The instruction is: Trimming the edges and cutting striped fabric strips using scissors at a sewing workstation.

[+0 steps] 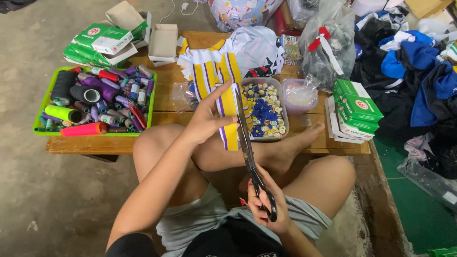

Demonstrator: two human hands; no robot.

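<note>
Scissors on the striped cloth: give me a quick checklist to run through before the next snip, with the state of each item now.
1. Right hand in the handles of the scissors: ok, fingers through the loops.
2. Left hand holds the yellow, purple and white striped cloth: ok, the strip is held up by the blades.
3. Left fingers apart from the blades: cannot tell, they sit very close beside the blade.
4. Blades set on the strip's edge: cannot tell, they look nearly closed.
5. Bare legs under the cut line: not ok, the foot lies right under the blades.
6. Tub of buttons close behind the cloth: ok, upright on the wooden board.
</note>
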